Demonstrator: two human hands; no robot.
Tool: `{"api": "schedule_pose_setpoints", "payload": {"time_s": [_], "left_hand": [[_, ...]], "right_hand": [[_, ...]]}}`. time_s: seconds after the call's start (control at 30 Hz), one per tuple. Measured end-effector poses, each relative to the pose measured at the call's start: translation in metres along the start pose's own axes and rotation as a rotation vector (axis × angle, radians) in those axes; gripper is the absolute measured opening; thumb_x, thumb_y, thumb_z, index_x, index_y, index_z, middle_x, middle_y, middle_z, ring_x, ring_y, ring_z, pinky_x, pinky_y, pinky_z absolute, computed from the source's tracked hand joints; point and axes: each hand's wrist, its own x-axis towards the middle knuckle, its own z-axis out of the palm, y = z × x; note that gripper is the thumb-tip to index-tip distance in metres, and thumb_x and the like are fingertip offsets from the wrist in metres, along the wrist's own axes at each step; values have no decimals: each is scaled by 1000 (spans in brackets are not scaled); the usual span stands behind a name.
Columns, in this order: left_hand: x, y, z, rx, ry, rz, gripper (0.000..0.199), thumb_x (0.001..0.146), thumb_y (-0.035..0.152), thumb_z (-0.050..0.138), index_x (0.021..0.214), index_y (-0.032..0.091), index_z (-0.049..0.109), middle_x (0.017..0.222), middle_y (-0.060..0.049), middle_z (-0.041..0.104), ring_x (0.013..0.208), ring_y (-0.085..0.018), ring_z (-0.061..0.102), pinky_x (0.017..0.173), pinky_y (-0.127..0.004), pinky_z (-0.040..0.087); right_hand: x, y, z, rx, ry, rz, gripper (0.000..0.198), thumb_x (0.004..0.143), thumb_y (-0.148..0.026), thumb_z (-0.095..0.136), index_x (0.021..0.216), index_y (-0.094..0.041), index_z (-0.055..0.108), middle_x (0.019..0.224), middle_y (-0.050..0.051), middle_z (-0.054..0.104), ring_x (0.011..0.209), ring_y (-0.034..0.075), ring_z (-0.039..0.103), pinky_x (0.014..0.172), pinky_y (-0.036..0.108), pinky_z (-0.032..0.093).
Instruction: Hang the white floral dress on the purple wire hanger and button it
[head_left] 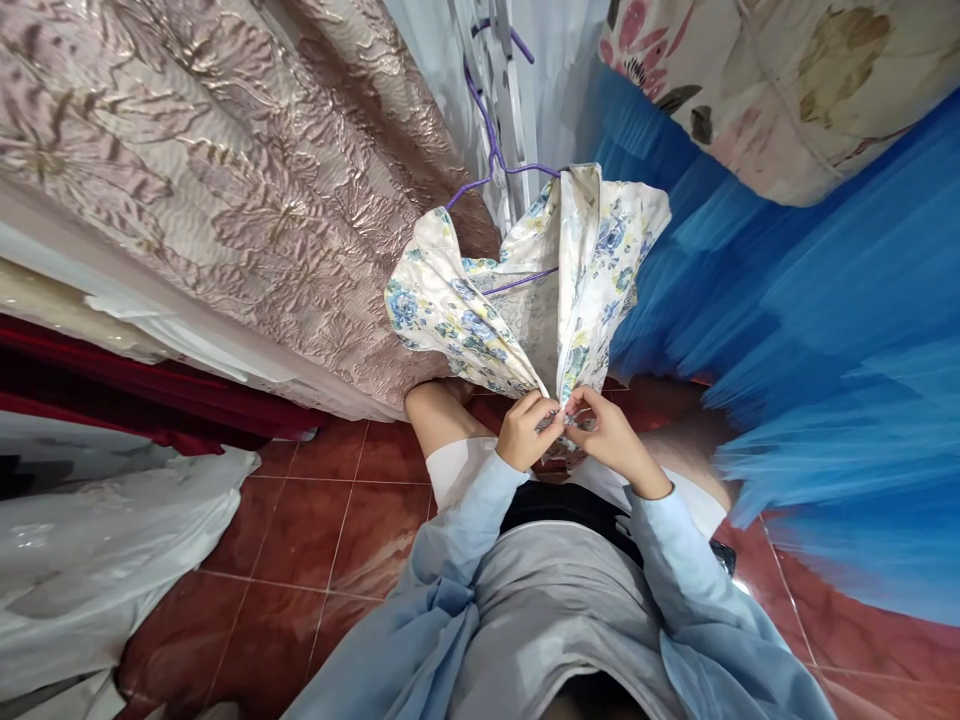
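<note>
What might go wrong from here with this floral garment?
The left hand and right hand meet low on the floral garment, at its front opening, so the edges might slip or line up unevenly. Tugging downward could also pull a shoulder off the purple hanger.

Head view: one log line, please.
left hand: pinching garment front | right hand: pinching garment front | garment: floral, on purple hanger, parted above hands

floral garment [589, 270] partly hidden, blue tulle [817, 350] cropped
</note>
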Motion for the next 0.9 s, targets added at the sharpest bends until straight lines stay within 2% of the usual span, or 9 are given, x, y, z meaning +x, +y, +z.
{"api": "schedule_pose_setpoints", "payload": {"time_s": [0.13,0.23,0.4,0.53,0.6,0.7,0.83,0.9], "left_hand": [[2,-3,-1,34,39,107,14,98,21,57,90,18,68,81,-3,63,76,-14,62,73,-26,54],[3,-5,-5,70,91,136,12,98,22,61,96,19,72,81,-3,65,76,-14,65,73,-26,56],[-6,-2,1,50,268,129,12,93,14,68,99,22,76,78,0,65,71,-10,65,68,-20,54],[1,3,1,-4,334,30,8,95,18,65,96,20,73,85,-3,67,76,-13,64,72,-26,54],[21,3,-11,-2,412,-3,8,97,22,64,94,20,72,87,-5,66,79,-16,62,75,-30,52],[78,-2,-47,58,551,43,15,98,33,64,89,22,70,83,-5,62,83,-20,58,81,-37,48],[179,-18,-102,110,554,195,27,95,49,67,91,22,67,89,-5,59,97,-22,53,97,-41,42],[221,-25,-121,144,558,313,35,93,56,68,88,21,65,88,-5,57,96,-21,50,96,-39,41]], "right_hand": [[-2,5,20,56,105,-12,5,84,-22,59,84,-21,53,79,-1,58,74,16,58,75,30,49],[-4,5,29,104,135,-2,13,88,-26,60,78,-21,53,73,-2,56,70,15,56,71,28,46],[-7,2,31,164,150,32,18,87,-28,64,74,-20,53,70,-2,55,66,14,53,64,26,43],[-9,2,31,191,107,53,21,87,-30,66,73,-21,53,68,-3,53,64,14,50,64,27,41],[-12,1,31,186,69,66,25,87,-33,67,72,-21,52,66,-3,52,63,14,49,63,27,40],[-16,0,34,171,60,86,30,86,-39,68,70,-22,50,65,-3,51,63,15,48,63,27,39],[-19,-3,37,166,75,63,33,87,-43,67,69,-22,50,64,-2,51,62,15,49,63,28,41],[-19,-2,39,165,68,42,31,88,-41,66,69,-22,51,65,-3,51,63,14,49,64,27,41]]}}
